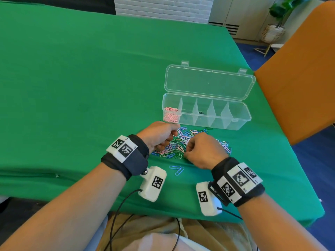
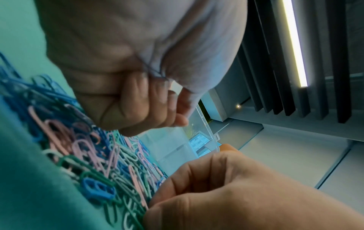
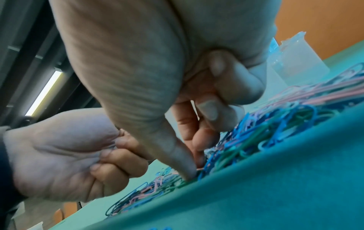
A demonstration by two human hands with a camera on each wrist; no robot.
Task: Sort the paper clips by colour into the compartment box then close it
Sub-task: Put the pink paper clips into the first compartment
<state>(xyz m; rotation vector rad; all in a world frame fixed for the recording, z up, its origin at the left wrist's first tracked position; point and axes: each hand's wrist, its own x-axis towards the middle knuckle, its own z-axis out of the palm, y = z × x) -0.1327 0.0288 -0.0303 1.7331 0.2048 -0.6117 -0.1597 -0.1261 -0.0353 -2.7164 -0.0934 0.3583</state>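
One clear box [image 1: 206, 113] stands open on the green cloth [image 1: 81, 87], its lid [image 1: 209, 82] laid flat behind it with two latches on the far edge. Four dividers make five compartments. The leftmost compartment holds pink clips [image 1: 171, 115]; the other four show no clips. Just in front of the box lies one mixed pile [image 1: 181, 142] of pink, blue, green and white clips, too many and too tangled to count. Two blue clips [image 1: 176, 169] lie apart from the pile, nearer the table edge. The left hand [image 1: 159, 136] sits at the pile's left edge, fingers curled into a fist; the left wrist view is blurred, and whether it holds anything cannot be told. The right hand [image 1: 203, 151] rests on the pile's near right part, its thumb [image 3: 185, 165] and forefinger pressed down together among the clips, apparently pinching one, with the remaining fingers curled in. One orange chair back [image 1: 299, 78] stands at the table's right.
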